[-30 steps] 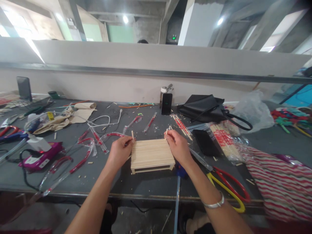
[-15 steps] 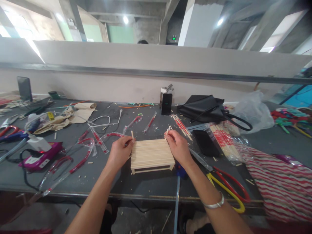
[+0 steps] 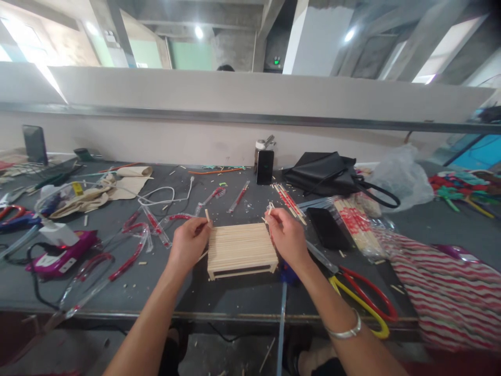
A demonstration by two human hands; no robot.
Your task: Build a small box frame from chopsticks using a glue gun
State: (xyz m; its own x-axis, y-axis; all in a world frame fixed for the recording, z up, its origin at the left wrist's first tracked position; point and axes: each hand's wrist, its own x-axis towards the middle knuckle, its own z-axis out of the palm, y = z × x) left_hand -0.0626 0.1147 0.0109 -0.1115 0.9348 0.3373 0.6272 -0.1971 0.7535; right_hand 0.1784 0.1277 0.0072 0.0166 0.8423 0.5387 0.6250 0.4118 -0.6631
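A small table-like frame made of pale wooden sticks [image 3: 242,246] stands on the dark worktop in front of me, its slatted top facing up. At its far left corner, my left hand [image 3: 190,239] is closed in a pinch on a short wooden stick [image 3: 207,214] that points up. My right hand [image 3: 287,232] is at the far right corner, thumb and finger pinched around small wooden stick pieces [image 3: 270,208]. The right fingertips partly hide what they grip. Whether either hand touches the frame itself I cannot tell.
Scissors with red and yellow handles [image 3: 366,297] lie right of the frame, beside a blue glue gun [image 3: 288,274] partly under my right arm. A black phone [image 3: 327,228], bundled sticks [image 3: 357,227] and a black bag [image 3: 324,173] are farther right. Red-and-clear wrappers [image 3: 136,250] lie left.
My left hand has moved slightly left, away from the frame's corner, with its stick. The right hand stays pinched at the other corner. The whole view has shifted a little.
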